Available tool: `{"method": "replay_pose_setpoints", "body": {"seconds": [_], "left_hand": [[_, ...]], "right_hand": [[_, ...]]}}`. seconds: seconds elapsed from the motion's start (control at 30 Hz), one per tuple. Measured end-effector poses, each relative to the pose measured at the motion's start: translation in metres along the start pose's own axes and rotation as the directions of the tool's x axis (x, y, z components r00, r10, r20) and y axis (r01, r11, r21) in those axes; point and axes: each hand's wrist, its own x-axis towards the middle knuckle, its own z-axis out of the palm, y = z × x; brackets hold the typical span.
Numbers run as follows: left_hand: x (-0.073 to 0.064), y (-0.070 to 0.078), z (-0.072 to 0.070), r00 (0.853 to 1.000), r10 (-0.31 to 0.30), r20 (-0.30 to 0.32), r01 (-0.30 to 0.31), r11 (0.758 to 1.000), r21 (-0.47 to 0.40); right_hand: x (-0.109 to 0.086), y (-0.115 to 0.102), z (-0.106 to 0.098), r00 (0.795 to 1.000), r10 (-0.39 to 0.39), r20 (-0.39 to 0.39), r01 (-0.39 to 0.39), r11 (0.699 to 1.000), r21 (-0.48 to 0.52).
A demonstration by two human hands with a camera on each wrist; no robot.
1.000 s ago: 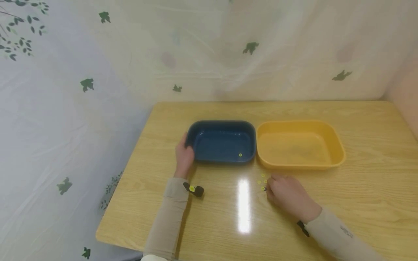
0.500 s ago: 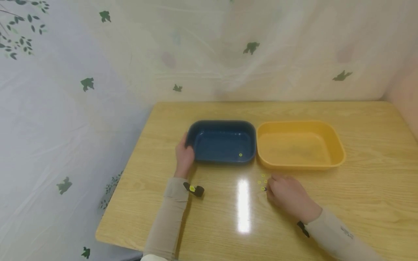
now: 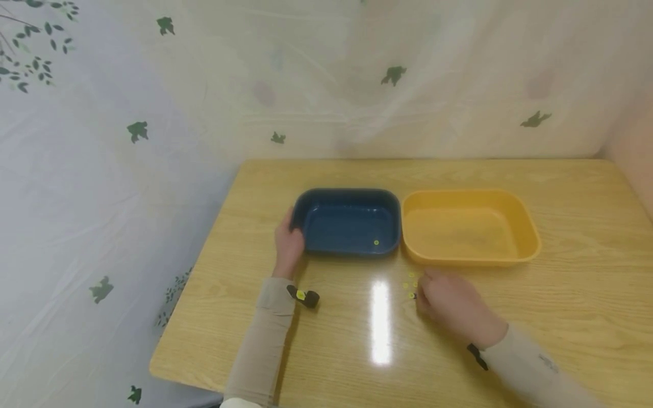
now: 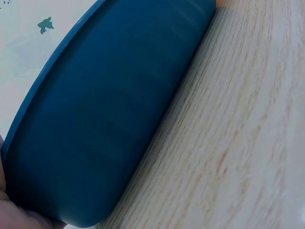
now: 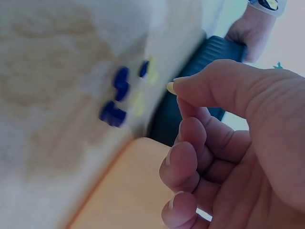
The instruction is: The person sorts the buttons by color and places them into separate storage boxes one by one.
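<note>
While left hand (image 3: 289,243) grips dark-blue rectangular plastic tub (image 3: 339,229), right hand (image 3: 456,309) nearly pinched, hold unclear; yellow rings (image 5: 138,105) beside it blurred, wood-grain tabletop (image 3: 347,334) between hands.

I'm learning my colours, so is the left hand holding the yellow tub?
No, in the head view the left hand grips the end of the blue tub.

Left tray (image 3: 336,226) beside right tray (image 3: 459,232) on table (image 3: 586,226); one piece (image 3: 376,242) in left tray, toward right end; loose pieces (image 3: 412,296) before right tray, near right hand (image 3: 459,306).
</note>
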Motion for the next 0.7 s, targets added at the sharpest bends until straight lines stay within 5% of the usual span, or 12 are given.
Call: {"method": "replay_pose_setpoints", "body": {"seconds": [0.47, 0.7], "left_hand": [[0.001, 0.000, -0.001, 1.000, 0.005, 0.004, -0.005, 1.000, -0.021], [0.003, -0.003, -0.001, 1.000, -0.004, 0.005, 0.004, 1.000, -0.025]], "right_hand": [[0.032, -0.011, -0.036, 0.990, -0.114, -0.086, 0.113, 0.993, -0.025], [0.059, -0.019, -0.052, 0.991, -0.122, -0.053, 0.122, 0.992, -0.006]]}}
